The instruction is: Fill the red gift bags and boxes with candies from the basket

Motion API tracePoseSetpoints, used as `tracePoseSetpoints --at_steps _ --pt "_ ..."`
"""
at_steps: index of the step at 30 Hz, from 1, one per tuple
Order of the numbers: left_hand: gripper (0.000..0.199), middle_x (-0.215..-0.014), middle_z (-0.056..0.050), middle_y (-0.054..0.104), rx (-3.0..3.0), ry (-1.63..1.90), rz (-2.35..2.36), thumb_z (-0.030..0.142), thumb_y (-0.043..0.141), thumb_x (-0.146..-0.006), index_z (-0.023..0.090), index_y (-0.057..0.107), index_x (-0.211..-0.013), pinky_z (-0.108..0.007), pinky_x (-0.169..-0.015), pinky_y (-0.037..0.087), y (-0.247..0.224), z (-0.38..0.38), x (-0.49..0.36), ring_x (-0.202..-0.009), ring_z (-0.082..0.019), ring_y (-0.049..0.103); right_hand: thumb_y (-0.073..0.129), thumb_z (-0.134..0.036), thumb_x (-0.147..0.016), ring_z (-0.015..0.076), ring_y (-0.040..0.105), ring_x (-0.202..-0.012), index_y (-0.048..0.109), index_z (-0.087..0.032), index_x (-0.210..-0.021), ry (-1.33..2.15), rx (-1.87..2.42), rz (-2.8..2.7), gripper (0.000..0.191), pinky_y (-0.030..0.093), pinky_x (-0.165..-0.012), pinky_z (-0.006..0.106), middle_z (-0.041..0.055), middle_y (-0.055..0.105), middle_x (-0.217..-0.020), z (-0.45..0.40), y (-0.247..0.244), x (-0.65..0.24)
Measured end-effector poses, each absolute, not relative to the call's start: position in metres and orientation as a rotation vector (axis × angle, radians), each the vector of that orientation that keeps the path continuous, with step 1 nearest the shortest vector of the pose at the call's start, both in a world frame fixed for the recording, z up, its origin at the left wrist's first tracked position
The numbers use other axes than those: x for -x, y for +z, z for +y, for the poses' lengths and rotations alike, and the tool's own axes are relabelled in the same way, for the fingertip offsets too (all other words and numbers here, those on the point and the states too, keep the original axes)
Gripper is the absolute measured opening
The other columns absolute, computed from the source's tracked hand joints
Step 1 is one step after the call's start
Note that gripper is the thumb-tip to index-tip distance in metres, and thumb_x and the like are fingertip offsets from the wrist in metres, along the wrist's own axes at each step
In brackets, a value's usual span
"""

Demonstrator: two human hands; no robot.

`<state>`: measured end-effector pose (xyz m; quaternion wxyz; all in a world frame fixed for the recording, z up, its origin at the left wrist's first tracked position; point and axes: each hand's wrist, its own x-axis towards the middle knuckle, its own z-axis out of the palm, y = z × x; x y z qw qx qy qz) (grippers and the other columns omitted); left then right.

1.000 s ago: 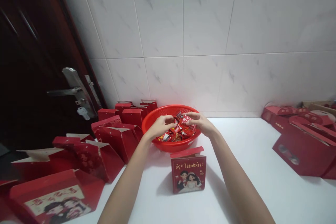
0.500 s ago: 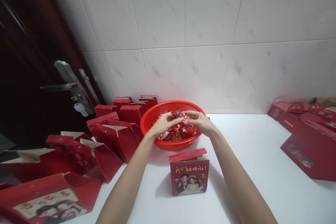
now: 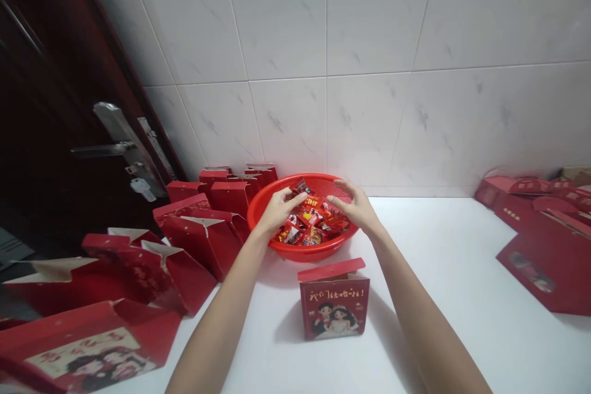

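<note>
A red plastic basket (image 3: pixel 305 253) with wrapped candies (image 3: pixel 311 217) in it stands against the tiled wall. Over its left side is my left hand (image 3: pixel 280 209), thumb apart from the fingers, with nothing visible in its grasp; the fingertips are partly hidden. My right hand (image 3: pixel 356 208) hovers at the basket's right side, its thumb and fingers spread and holding nothing. Between my forearms, in front of the basket, a small red box (image 3: pixel 335 308) with a printed couple stands upright, its top flap partly raised.
Many red boxes (image 3: pixel 138 271) with raised flaps crowd the left side of the white table (image 3: pixel 443 271). More red boxes (image 3: pixel 554 258) lie at the right. A dark door with a metal handle (image 3: pixel 111 148) is at the left.
My hands have moved apart over the basket. The red packet that was between my fingers is no longer held, and more candies show. The view has shifted slightly.
</note>
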<state>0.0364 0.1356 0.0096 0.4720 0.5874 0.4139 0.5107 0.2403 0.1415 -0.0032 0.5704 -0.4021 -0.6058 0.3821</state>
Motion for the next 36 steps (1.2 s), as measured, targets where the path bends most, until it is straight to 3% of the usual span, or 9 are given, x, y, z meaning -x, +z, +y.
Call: tracePoseSetpoints --at_steps 2,4,7,9,15,21,30,33,36 --pt "0.053 -0.096 -0.008 0.075 -1.512 1.178 0.954 0.055 0.084 -0.064 0.014 0.074 -0.097 -0.034 -0.079 0.054 0.012 0.132 -0.04 -0.087 -0.023 0.068 0.078 -0.043 -0.075 0.0297 0.056 -0.13 0.066 -0.024 -0.121 0.949 0.846 -1.477 0.051 0.045 -0.109 0.05 0.012 0.065 -0.132 0.135 0.002 -0.234" --pt "0.051 -0.1 -0.009 0.076 -1.59 1.109 0.876 0.052 0.082 -0.068 0.015 0.075 -0.102 -0.036 -0.084 0.054 0.015 0.128 -0.046 -0.094 -0.026 0.068 0.074 -0.046 -0.079 0.0294 0.059 -0.125 0.061 -0.027 -0.129 1.13 0.762 -1.529 0.055 0.056 -0.097 0.048 0.0107 0.065 -0.131 0.127 0.006 -0.228" --pt "0.05 -0.109 -0.011 0.074 -1.65 1.054 0.779 0.048 0.079 -0.073 0.016 0.073 -0.111 -0.037 -0.09 0.052 0.015 0.125 -0.052 -0.106 -0.029 0.066 0.074 -0.045 -0.079 0.0294 0.065 -0.113 0.063 -0.027 -0.124 1.344 0.727 -1.539 0.05 0.065 -0.074 0.041 0.0089 0.068 -0.122 0.12 0.009 -0.222" --pt "0.052 -0.113 -0.011 0.072 -1.637 1.045 0.766 0.045 0.077 -0.077 0.017 0.07 -0.12 -0.035 -0.089 0.053 0.013 0.125 -0.053 -0.107 -0.027 0.065 0.075 -0.043 -0.077 0.0278 0.067 -0.107 0.066 -0.025 -0.117 1.4 0.717 -1.477 0.044 0.066 -0.07 0.038 0.0076 0.069 -0.116 0.12 0.007 -0.22" --pt "0.076 -0.093 -0.005 0.07 -1.513 1.063 0.906 0.037 0.077 -0.079 0.019 0.047 -0.146 -0.029 -0.077 0.052 0.003 0.129 -0.051 -0.086 -0.018 0.066 0.082 -0.033 -0.071 0.0255 0.071 -0.094 0.065 -0.021 -0.096 1.465 0.765 -1.213 0.033 0.066 -0.075 0.041 0.0063 0.071 -0.101 0.128 -0.002 -0.216" --pt "0.093 -0.065 0.004 0.064 -1.633 1.127 1.029 0.044 0.08 -0.073 0.011 0.04 -0.151 -0.026 -0.069 0.048 0.0 0.131 -0.054 -0.066 -0.014 0.061 0.092 -0.034 -0.058 0.0228 0.071 -0.092 0.066 -0.019 -0.074 1.542 0.654 -1.099 0.034 0.063 -0.084 0.038 0.0029 0.07 -0.087 0.129 -0.003 -0.215" --pt "0.051 -0.103 -0.01 0.076 -1.841 1.151 1.414 0.039 0.053 -0.092 0.016 0.058 -0.137 -0.031 -0.08 0.051 0.0 0.159 -0.04 -0.085 -0.021 0.069 0.091 -0.026 -0.052 0.0219 0.067 -0.093 0.069 -0.02 -0.081 1.401 0.625 -0.999 0.037 0.061 -0.087 0.043 0.0021 0.068 -0.089 0.132 0.001 -0.223" --pt "0.042 -0.112 -0.013 0.074 -2.046 0.85 1.564 0.03 0.066 -0.08 0.018 0.069 -0.119 -0.032 -0.088 0.049 0.002 0.182 -0.04 -0.102 -0.027 0.068 0.091 -0.025 -0.051 0.0202 0.066 -0.089 0.068 -0.02 -0.079 1.367 0.631 -0.952 0.037 0.061 -0.088 0.043 0.0008 0.066 -0.084 0.135 0.002 -0.231" --pt "0.024 -0.087 -0.01 0.077 -2.079 0.609 1.594 0.021 0.081 -0.055 0.02 0.074 -0.078 -0.032 -0.082 0.049 -0.004 0.2 -0.047 -0.094 -0.031 0.069 0.091 -0.026 -0.05 0.0173 0.064 -0.082 0.067 -0.019 -0.078 1.348 0.63 -0.93 0.038 0.061 -0.087 0.042 -0.0005 0.064 -0.079 0.136 0.003 -0.237"
